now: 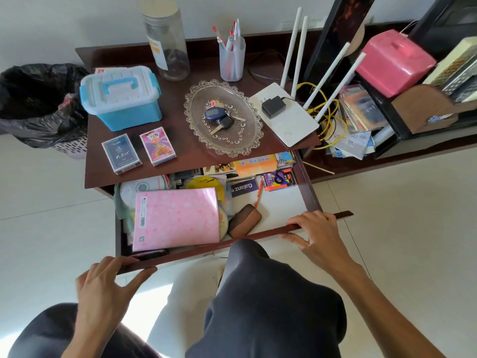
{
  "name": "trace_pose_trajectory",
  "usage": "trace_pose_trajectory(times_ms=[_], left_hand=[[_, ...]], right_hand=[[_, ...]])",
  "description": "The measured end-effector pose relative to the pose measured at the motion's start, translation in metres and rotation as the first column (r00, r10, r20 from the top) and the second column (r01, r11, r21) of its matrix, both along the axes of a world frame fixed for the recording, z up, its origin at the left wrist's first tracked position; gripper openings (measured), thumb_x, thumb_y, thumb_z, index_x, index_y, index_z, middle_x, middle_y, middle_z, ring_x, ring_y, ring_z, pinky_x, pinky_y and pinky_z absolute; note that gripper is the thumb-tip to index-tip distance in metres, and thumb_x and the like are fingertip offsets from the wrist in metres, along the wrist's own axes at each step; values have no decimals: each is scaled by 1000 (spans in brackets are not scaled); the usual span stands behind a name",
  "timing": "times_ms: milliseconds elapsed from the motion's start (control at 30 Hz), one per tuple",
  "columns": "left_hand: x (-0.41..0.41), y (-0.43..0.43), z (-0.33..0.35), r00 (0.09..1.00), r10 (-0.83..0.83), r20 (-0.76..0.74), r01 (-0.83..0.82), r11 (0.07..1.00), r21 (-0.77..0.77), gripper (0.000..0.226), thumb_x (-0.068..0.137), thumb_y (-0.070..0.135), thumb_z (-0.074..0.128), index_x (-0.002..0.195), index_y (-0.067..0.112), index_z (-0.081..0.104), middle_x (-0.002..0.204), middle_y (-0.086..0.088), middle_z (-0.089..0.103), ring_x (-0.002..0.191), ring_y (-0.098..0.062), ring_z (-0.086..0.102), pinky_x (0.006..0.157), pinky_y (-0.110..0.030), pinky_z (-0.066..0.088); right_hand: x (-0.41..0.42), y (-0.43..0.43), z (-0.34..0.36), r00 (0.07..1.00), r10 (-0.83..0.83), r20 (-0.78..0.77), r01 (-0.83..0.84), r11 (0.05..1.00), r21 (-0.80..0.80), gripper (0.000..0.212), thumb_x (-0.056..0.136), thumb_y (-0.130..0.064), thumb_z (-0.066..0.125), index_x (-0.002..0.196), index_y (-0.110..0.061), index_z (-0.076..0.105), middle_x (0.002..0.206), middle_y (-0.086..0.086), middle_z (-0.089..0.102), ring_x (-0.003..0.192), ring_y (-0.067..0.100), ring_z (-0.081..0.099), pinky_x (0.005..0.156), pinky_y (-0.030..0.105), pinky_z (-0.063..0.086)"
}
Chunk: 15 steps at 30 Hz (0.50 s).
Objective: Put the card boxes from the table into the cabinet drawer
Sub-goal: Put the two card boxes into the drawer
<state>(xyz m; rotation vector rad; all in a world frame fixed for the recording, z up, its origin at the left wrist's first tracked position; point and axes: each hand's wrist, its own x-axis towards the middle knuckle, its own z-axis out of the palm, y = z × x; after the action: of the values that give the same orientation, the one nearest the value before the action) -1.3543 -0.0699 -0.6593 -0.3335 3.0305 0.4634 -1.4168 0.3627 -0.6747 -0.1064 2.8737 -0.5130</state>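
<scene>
Both hands are on the drawer front [232,240] right now: your left hand [103,288] pinches its left end between thumb and fingers, your right hand [318,239] curls over the top edge near the right end. Neither holds a card box. The drawer stands well open, a pink folder [176,218] filling its left side, with bare white floor showing at the right. Up on the tabletop [185,148], the dark blue card box [121,153] and the pink card box [158,146] lie flat, side by side, near the front-left edge, long axes running away from you. They sit above and beyond your left hand, so that's the nearer reach, I'd say.
</scene>
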Motion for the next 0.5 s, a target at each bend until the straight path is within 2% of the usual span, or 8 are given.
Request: trace_pose_trajectory(times_ms=[67,100,167,200,267,367,433,500], left_hand=[[-2,-3,6,999,-5,49,0,996,86,54,65,80,60,88,32,71,85,8,68,84,-22,63,83,-39,38],[-5,-5,12,996,13,88,-30,980,196,45,65,79,60,91,42,67,90,13,68,86,-17,64,84,-38,44],[-20,-11,28,991,75,109,-112,914,391,42,69,83,55,98,53,59,98,21,64,88,-3,63,76,-30,51],[-31,-15,35,993,104,64,-121,905,408,43,72,82,52,103,53,57,101,21,62,88,1,61,72,-26,51],[-66,-21,50,988,144,-54,-115,923,366,43,80,71,56,113,43,57,107,15,62,88,-1,60,68,-22,49],[-128,-24,63,968,208,-139,-149,926,347,41,83,47,69,118,32,57,114,3,62,90,-12,66,73,-31,56],[-164,-24,65,970,216,-113,-173,936,305,54,78,42,71,127,29,53,119,-4,59,103,-21,64,86,-37,54],[-194,-22,62,978,209,-9,-200,947,253,68,76,44,69,137,30,43,126,-9,52,117,-28,57,94,-41,50]], right_hand=[[-3,-4,14,996,-1,94,1,1000,2,65,78,-78,47,126,-37,64,130,-13,65,124,14,54,114,40,30],[-7,-7,23,993,-2,114,6,999,-33,72,76,-84,44,131,-40,60,132,-18,61,126,11,52,114,43,32],[-25,-18,47,996,-34,82,50,980,-191,78,71,-93,40,130,-45,58,122,-34,56,116,0,53,102,37,45],[-38,-29,61,998,-40,53,53,959,-277,73,72,-92,42,127,-46,59,115,-38,57,110,-4,54,93,29,49],[-69,-61,84,999,39,-36,-50,920,-389,57,82,-77,55,125,-42,62,110,-29,61,104,-5,58,80,20,50],[-118,-121,104,965,234,-118,-261,896,-360,45,88,-60,64,128,-41,62,109,-20,62,95,0,62,76,26,55],[-149,-165,105,933,330,-146,-359,887,-290,45,87,-58,65,128,-42,59,111,-17,59,94,6,63,75,34,54],[-176,-207,101,897,417,-148,-438,881,-176,51,85,-58,65,132,-39,56,117,-10,57,100,15,64,75,37,52]])
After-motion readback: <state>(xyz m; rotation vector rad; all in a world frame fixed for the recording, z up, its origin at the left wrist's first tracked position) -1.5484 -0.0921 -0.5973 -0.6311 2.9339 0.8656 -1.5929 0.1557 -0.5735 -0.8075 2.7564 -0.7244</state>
